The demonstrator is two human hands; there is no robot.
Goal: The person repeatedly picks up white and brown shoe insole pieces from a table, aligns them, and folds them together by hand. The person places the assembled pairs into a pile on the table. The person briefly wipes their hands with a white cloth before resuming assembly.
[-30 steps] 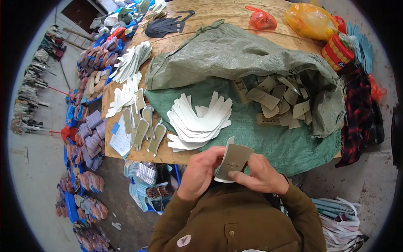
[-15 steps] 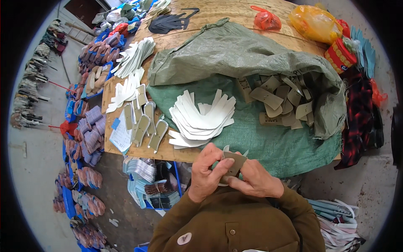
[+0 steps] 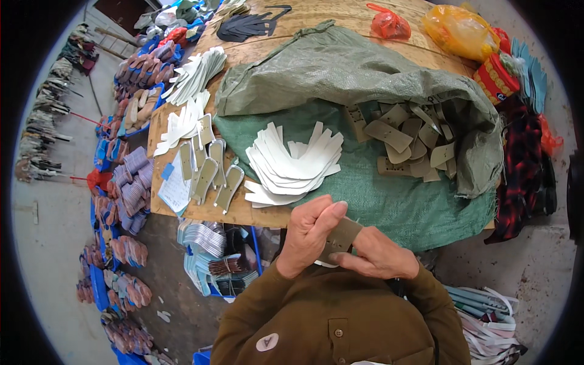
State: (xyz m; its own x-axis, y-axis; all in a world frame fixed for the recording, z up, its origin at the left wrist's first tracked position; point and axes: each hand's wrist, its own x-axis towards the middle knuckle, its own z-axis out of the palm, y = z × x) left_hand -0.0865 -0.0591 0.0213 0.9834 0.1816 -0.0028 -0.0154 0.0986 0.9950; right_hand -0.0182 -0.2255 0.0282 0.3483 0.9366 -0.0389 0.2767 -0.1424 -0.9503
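Note:
Close to my chest, at the table's front edge, both hands hold a curved olive-tan shoe-upper piece with a strip of white along its lower edge. My left hand is closed on its left side, thumb raised along the top. On the right side, my right hand grips it between thumb and fingers. Just beyond lies a fanned stack of white crescent-shaped lining pieces. Farther left are several olive pieces with white edging. Loose olive pieces spill from the mouth of a green woven sack.
More white pieces and dark cut pieces lie on the wooden table. Plastic bags sit at the back right. A blue crate of bundled parts stands below the table's front left. Bundled shoe parts line the left floor.
My left thumb has moved from the piece's face up to its top edge. The white tips that showed above the piece are now mostly hidden. Both hands still hold it.

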